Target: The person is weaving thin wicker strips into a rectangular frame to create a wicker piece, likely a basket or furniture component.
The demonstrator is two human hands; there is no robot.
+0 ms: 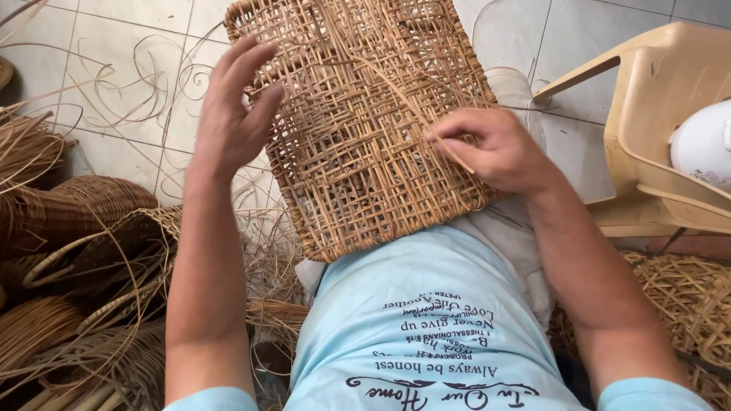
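Nearest: pale blue shirt with dark printed lettering, 2 bare forearms reaching forward from it. Resting on the lap, tilted up and away: rectangular woven rattan panel, open lattice of tan strands inside a thicker wrapped rim. Right hand laid on the panel's right side, fingers pressed together, pinching a thin loose rattan strand that runs diagonally up-left across the weave. Left hand at the panel's left edge, fingers spread and loosely curled, thumb near the rim, apparently touching rather than gripping. Progress, judging by the look: lattice filled across most of the frame and rim complete along the visible edges, yet weave uneven, with gaps, and 1 strand not yet threaded in, so weaving seems well along but unfinished. Left, on the floor: heap of finished baskets and loose cane. Right: more woven matting, then a cream plastic chair holding a white rounded object. Farthest: pale tiled floor strewn with curled cane offcuts.
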